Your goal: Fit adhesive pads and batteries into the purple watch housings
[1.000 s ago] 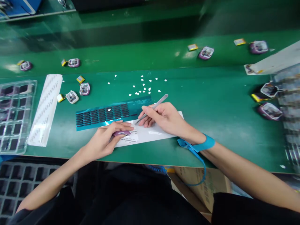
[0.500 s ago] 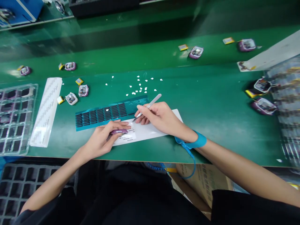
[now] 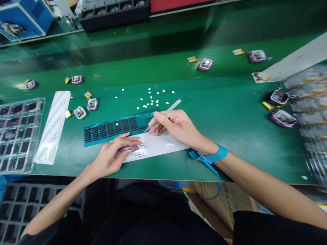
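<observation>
I see left hand (image 3: 110,156) pinched closed on purple case (image 3: 129,148); right hand (image 3: 176,127), at its two o'clock, gripping metal tool (image 3: 174,106).

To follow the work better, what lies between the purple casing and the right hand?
The head view shows the white sheet, fingertips of the left hand, and the tip of the metal tool.

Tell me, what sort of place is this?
Probably an electronics assembly workbench: small opened casings with circuitry inside sit on the green bench, the right hand holds metal tweezers, and that wrist wears a blue strap, perhaps anti-static.
</observation>
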`<move>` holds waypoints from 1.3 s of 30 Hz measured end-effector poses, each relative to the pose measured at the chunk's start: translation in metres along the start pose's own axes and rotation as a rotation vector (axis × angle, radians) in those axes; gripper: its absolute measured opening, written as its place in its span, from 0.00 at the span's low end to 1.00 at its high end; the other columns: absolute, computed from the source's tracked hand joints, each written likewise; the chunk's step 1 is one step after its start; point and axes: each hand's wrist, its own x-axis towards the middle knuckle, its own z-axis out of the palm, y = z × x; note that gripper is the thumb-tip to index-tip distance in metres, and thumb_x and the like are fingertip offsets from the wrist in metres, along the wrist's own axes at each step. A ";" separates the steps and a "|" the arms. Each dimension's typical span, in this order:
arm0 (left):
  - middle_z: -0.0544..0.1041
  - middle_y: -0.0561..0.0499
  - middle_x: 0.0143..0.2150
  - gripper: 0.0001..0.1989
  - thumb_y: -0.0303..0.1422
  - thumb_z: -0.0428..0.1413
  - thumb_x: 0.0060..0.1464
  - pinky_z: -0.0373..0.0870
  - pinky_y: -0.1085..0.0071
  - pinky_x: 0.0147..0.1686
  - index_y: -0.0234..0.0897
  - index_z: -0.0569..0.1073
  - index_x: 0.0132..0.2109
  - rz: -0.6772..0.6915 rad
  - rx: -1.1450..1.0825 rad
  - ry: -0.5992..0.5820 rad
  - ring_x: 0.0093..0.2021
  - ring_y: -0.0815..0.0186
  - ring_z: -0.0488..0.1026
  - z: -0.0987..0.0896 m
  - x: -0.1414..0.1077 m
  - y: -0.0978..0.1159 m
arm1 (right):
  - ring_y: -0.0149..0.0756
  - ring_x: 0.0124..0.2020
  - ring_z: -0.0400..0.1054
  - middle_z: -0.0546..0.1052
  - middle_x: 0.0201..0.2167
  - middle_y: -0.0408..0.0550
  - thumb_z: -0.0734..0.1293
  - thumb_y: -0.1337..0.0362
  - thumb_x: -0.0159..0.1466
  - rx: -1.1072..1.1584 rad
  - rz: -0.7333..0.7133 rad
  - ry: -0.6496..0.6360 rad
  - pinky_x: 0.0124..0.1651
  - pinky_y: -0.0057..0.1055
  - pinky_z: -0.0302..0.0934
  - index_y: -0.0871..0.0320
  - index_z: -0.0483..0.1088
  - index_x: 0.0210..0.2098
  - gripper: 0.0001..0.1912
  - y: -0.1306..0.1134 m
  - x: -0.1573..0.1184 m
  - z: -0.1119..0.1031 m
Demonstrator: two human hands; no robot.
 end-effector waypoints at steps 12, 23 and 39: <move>0.85 0.47 0.40 0.04 0.28 0.55 0.66 0.81 0.69 0.36 0.37 0.71 0.48 -0.063 -0.069 0.097 0.37 0.63 0.84 0.007 0.034 0.020 | 0.33 0.29 0.78 0.82 0.27 0.48 0.64 0.42 0.69 -0.177 -0.043 -0.047 0.36 0.29 0.72 0.60 0.78 0.31 0.28 0.008 -0.001 0.001; 0.85 0.47 0.49 0.11 0.23 0.56 0.64 0.79 0.60 0.58 0.40 0.74 0.51 0.388 0.440 -0.030 0.51 0.60 0.83 0.014 0.003 0.002 | 0.33 0.32 0.79 0.84 0.31 0.49 0.65 0.46 0.70 -0.245 -0.049 -0.061 0.36 0.28 0.71 0.59 0.80 0.29 0.26 0.008 -0.002 0.002; 0.83 0.49 0.35 0.11 0.29 0.63 0.60 0.79 0.73 0.28 0.32 0.76 0.50 -0.378 -0.384 0.152 0.26 0.67 0.81 0.003 0.060 0.029 | 0.31 0.22 0.74 0.81 0.26 0.46 0.63 0.41 0.70 -0.032 -0.248 0.356 0.26 0.30 0.72 0.54 0.76 0.32 0.25 -0.017 -0.008 -0.002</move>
